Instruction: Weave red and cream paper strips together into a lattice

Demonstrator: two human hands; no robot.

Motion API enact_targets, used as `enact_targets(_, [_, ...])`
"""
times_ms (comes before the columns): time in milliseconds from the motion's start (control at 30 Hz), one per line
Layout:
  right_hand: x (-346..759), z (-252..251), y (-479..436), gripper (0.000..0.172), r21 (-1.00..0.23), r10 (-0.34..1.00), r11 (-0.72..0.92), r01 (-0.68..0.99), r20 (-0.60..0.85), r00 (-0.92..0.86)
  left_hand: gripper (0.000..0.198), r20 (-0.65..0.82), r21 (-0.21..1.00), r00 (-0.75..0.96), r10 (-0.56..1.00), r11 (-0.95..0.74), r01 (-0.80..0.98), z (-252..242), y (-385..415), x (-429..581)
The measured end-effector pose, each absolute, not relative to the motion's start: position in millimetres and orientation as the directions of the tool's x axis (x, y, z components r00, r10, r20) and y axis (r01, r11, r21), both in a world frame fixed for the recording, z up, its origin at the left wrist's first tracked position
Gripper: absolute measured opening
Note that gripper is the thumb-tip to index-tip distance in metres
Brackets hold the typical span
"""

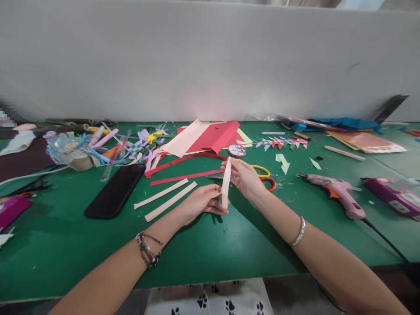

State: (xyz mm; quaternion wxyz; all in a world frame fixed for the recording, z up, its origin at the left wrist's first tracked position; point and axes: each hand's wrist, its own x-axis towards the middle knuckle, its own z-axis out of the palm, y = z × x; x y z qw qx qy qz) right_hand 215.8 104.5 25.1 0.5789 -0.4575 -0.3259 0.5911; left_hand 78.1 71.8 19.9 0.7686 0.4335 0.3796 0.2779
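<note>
A pale peach paper strip [226, 183] stands nearly upright between my two hands. My left hand [207, 199] is closed on its lower part, fingers curled around it. The strip's upper end is pinched by my right hand [243, 175], just above and to the right. Two more peach strips [170, 201] lie flat on the table left of my left hand. Past them are red paper strips [187, 176], one straight and one bent. Scissors with yellow and orange handles [267, 181] lie behind my right hand, their blades partly hidden by it.
On the green table [210, 258], a black phone [114, 192] lies left. A pink glue gun [337, 192] with a cord rests right. Red and peach paper sheets [210, 138], a round tin [236, 150] and woven paper pieces [282, 142] lie farther back, before a grey partition [210, 61].
</note>
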Motion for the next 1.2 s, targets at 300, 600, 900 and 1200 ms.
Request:
enact_targets(300, [215.8, 20.8, 106.5, 0.021, -0.922, 0.989, -0.064, -0.382, -0.109, 0.097, 0.016, -0.31, 0.869, 0.585, 0.749, 0.474, -0.146, 15.4, 71.7, 76.5])
enact_targets(600, [211.1, 23.2, 103.2, 0.021, -0.923, 0.991, -0.046, -0.383, -0.091, 0.101, 0.015, -0.332, 0.801, 0.608, 0.721, 0.556, -0.222, 19.7, 69.3, 78.2])
enact_targets(900, [211.6, 20.6, 103.6, 0.022, -0.934, 0.994, -0.032, -0.356, -0.068, 0.089, 0.015, -0.313, 0.901, 0.548, 0.776, 0.425, -0.086, 23.4, 70.1, 76.3])
enact_targets(1200, [209.2, 18.0, 102.1, 0.02, -0.924, 0.994, -0.052, -0.378, -0.086, 0.072, 0.009, -0.28, 0.858, 0.603, 0.747, 0.477, -0.193, 19.4, 71.5, 78.2])
